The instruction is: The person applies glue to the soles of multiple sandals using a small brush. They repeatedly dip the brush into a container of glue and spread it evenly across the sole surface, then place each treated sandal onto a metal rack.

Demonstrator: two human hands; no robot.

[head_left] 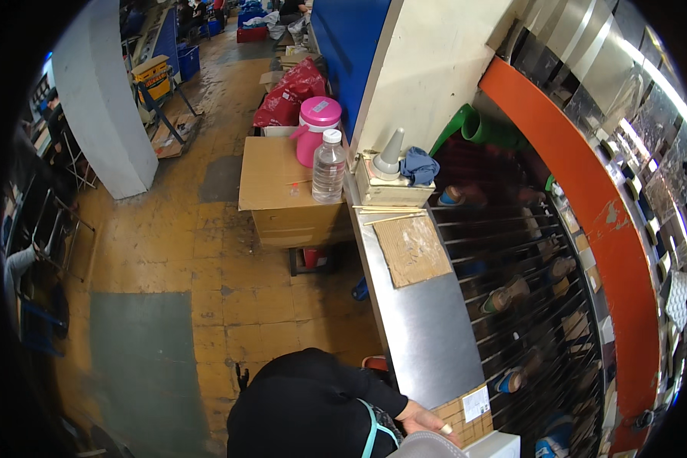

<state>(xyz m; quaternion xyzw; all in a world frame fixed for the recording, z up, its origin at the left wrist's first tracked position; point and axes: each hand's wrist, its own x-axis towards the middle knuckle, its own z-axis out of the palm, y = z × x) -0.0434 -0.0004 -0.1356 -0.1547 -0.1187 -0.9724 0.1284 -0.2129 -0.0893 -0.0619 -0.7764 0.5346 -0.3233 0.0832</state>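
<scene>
Down at the near edge, a hand (421, 418) in a black sleeve rests on a pale grey rounded thing (429, 445), fingers curled over its top in a loose grip; which hand it is cannot be told. No second hand shows. Just right of it sits a cardboard piece with a white label (473, 408) on the steel bench (427, 320). Farther along the bench lies a flat cardboard sheet (412, 249), then thin wooden sticks (389, 212). Left of the bench, a carton (278, 183) carries a clear water bottle (329, 166) and a pink jug (317, 126). To the right, shoes (504, 294) ride on dark wire racks.
</scene>
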